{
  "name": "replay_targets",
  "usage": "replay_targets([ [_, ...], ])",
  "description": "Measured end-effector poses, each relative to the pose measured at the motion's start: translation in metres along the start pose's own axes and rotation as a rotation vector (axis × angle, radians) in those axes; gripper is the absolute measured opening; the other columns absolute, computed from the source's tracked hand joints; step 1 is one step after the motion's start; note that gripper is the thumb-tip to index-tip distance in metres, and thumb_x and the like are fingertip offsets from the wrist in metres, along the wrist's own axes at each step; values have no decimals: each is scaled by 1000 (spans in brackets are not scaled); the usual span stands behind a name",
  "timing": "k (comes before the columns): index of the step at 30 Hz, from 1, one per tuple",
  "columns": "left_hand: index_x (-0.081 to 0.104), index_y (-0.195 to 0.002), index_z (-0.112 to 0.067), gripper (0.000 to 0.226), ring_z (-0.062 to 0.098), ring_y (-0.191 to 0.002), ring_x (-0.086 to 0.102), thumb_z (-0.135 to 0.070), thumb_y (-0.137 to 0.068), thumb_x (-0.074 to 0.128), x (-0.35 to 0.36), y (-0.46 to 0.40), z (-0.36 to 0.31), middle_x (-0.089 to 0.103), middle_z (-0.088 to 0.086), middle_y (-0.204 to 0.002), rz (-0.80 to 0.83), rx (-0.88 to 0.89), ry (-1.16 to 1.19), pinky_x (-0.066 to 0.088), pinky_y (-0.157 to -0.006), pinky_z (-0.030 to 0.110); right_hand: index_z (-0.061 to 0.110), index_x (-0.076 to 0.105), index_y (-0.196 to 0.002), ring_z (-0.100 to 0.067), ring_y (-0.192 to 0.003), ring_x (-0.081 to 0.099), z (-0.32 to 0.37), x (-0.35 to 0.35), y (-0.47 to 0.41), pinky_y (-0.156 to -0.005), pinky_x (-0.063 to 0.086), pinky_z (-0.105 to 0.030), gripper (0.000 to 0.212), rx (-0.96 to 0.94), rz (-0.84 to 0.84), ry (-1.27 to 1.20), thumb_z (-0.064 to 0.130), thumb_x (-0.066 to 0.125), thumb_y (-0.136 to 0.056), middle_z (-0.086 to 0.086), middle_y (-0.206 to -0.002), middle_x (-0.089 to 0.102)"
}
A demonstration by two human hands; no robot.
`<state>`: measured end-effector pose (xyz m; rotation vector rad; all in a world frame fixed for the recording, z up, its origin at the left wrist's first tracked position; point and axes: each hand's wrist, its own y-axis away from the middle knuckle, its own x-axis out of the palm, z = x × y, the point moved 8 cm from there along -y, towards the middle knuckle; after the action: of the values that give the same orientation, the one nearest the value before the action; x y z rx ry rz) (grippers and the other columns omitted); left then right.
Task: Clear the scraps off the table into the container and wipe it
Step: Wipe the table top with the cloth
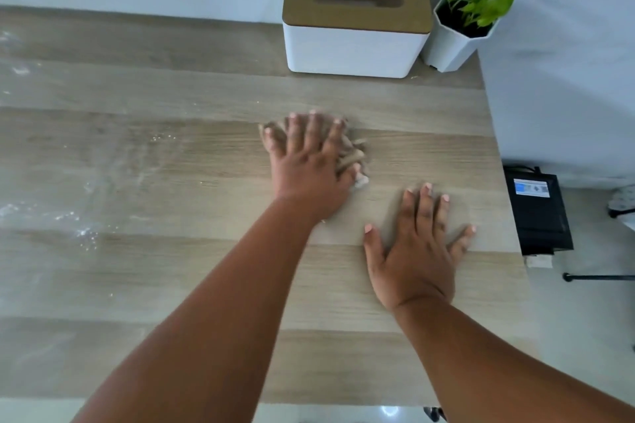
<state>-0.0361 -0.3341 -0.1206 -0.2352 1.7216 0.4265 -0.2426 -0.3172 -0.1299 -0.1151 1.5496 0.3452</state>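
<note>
Head view looks down at a wooden table [206, 285] and two bare arms. The left hand [305, 168] lies flat with its fingers spread, pressing down on a bunched beige cloth [354, 154]. The cloth pokes out past the fingertips and on the thumb side of that hand. The right hand [415, 251] sits just to the right of the left hand and a bit nearer the person. It is flat on the bare wood with fingers straight and spread, and it holds nothing. Well to the left of the cloth hand, wet shiny streaks [82, 233] and tiny white specks show on the table. Beyond the cloth hand, at the far edge, stands a white tissue box [354, 45] with a brown lid. Right beside it stands a white pot [453, 48] with a green plant [494, 0]. Off the table, to the right of the right hand, a black box [536, 213] sits on the floor.
</note>
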Motion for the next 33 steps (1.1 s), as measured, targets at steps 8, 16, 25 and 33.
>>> replay_targets([
  [8,39,-158,-30,67,29,-158,21,-61,-99,33,2,88,39,31,3,-168,-123,173,-7,16,-123,62,17,14,-165,-28,-159,-13,3,-4,2,-121,-4,-70,92,-9,12,-19,76,13,-94,-5,-174,-5],
  [16,12,-164,-32,81,34,-159,-5,-63,-89,20,-15,-41,92,4,6,-174,14,-315,74,-7,-120,70,17,5,-166,-29,-159,-15,1,-3,1,-120,-5,-71,93,-21,24,-44,77,9,-95,-6,-174,-9],
  [25,23,-163,-37,77,17,-160,2,-59,-89,20,-6,15,-17,15,-10,-172,13,192,101,-3,-126,56,19,8,-166,-27,-159,-14,1,-4,2,-121,-4,-70,89,-19,9,-42,74,5,-96,-4,-174,-6],
  [33,28,-162,-34,85,24,-160,9,-65,-83,32,-9,62,60,19,-3,-172,-45,28,60,4,-127,59,18,13,-165,-28,-159,-14,2,-4,1,-121,-3,-71,90,-3,13,-41,76,10,-96,-4,-174,-6],
])
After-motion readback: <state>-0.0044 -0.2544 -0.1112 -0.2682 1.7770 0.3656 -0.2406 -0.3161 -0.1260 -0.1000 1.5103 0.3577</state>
